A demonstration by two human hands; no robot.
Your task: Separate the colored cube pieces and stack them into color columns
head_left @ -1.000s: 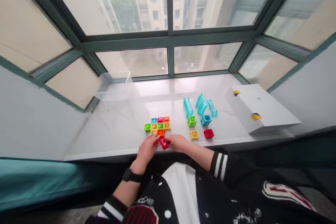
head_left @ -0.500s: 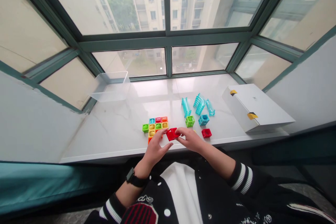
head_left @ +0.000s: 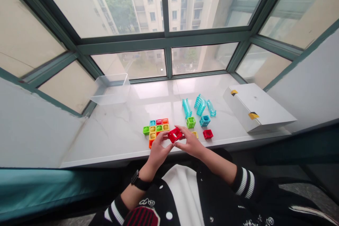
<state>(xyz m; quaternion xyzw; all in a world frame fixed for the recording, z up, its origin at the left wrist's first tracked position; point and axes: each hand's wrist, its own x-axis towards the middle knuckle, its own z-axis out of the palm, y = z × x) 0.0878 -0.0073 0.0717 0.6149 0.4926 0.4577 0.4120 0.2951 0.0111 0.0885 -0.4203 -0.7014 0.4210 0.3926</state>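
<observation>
A red hollow cube block (head_left: pixel 175 135) is held up above the white windowsill (head_left: pixel 119 130), pinched between both hands. My left hand (head_left: pixel 158 150) grips its left side and my right hand (head_left: pixel 191 141) grips its right side. Just behind and left of it lies a flat cluster of joined coloured cube blocks (head_left: pixel 156 128) in green, yellow, blue, red and orange. Loose blocks sit to the right: a green one (head_left: pixel 191 122), a blue one (head_left: pixel 204 120), a red one (head_left: pixel 208 134), and a yellow one (head_left: pixel 195 134) partly hidden by my right hand.
Three turquoise ribbed track pieces (head_left: pixel 198 105) lie behind the loose blocks. A white cardboard box (head_left: pixel 255 107) with yellow tape rests at the right. A clear plastic tub (head_left: pixel 111 88) stands at the back left by the window frame.
Both hands have lifted the red cube block off the sill's front edge and raised it in front of the cluster. My right hand now covers part of the yellow block.
</observation>
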